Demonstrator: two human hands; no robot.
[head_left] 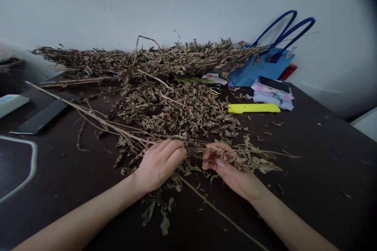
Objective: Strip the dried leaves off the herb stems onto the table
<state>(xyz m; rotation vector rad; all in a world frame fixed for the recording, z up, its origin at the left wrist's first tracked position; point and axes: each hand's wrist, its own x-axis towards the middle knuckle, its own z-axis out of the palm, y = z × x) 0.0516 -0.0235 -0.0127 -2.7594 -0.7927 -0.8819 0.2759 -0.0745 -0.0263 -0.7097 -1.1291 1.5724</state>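
Our left hand (pixel 161 163) pinches stiff, light-looking stems (pixel 120 130), best held leftward; our right hand (pixel 232 174) cups brittle-looking leaves (pixel 260 159), grip unclear.

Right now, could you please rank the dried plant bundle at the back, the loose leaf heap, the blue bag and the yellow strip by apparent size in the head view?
Largest to smallest:
1. Dried plant bundle and leaf heap: unsure, as the heap lies nearer the camera
2. Blue bag
3. Yellow strip
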